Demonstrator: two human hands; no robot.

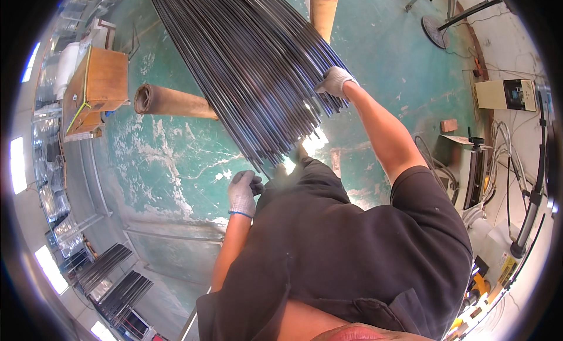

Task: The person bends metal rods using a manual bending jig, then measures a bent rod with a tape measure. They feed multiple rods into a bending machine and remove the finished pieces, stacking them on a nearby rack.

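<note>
While my right fingers (324, 84) curl onto the rods (234, 59), apparently steadying them, my left fingers (256, 186), half-curled, appear empty; the next move likely needs both.

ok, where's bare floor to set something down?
Green floor right of the dark rods, up to the round black base; another patch between the left hand and left brown tube. Crowded: right side, around the beige box and brick.

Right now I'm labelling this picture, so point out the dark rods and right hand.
Dark rods (249, 65), head view, middle of the bundle.
Right hand (337, 81), head view, back of the glove.
</note>
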